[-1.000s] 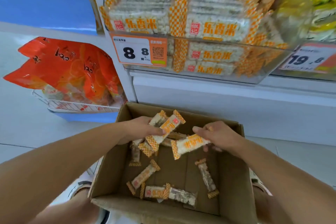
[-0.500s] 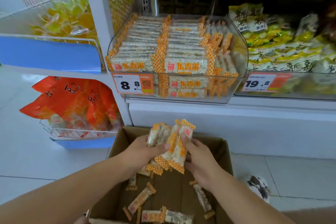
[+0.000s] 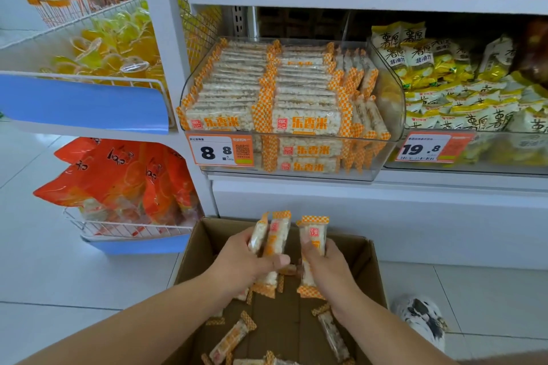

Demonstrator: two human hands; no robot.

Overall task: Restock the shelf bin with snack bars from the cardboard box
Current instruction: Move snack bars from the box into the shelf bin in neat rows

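An open cardboard box (image 3: 372, 270) sits on the floor below the shelf, with several loose snack bars (image 3: 232, 339) on its bottom. My left hand (image 3: 240, 264) grips a few upright snack bars (image 3: 274, 241) in orange-checkered wrappers above the box. Beside it, my right hand (image 3: 329, 272) holds an upright snack bar (image 3: 314, 234). The clear shelf bin (image 3: 391, 98) above is nearly full of neat rows of the same bars (image 3: 246, 89), with an 8.8 price tag on its front.
Yellow snack bags (image 3: 444, 83) fill the bin to the right, behind a 19.8 tag. Orange bags (image 3: 118, 181) rest in a low wire basket on the left, with yellow jelly cups (image 3: 118, 50) above. A black and white shoe (image 3: 421, 320) stands right of the box.
Both hands have lifted out of the box with bars, brought them together, then parted slightly. The view has tilted up, showing more of the shelf.
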